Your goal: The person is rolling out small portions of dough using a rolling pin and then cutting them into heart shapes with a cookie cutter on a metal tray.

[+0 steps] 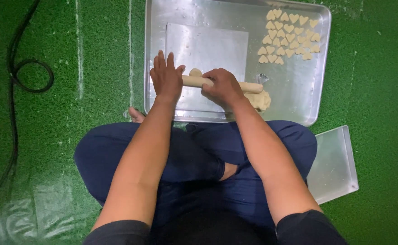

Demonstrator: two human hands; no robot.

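A wooden rolling pin [249,86] lies across the near part of a large metal tray [298,97]. My left hand [166,78] rests flat on the pin's left end, fingers stretched out. My right hand [222,87] presses on its middle with fingers curled over it. A small piece of pale dough [195,72] peeks out just beyond the pin between my hands. A lump of dough [260,100] sits at the pin's right end. A clear plastic sheet [208,45] lies on the tray under and beyond my hands.
Several heart-shaped dough pieces [289,36] lie in rows at the tray's far right corner. A small clear cutter [262,78] sits near the pin's right tip. A second tray [335,163] lies by my right knee. Green turf surrounds; a black cable [15,72] runs at left.
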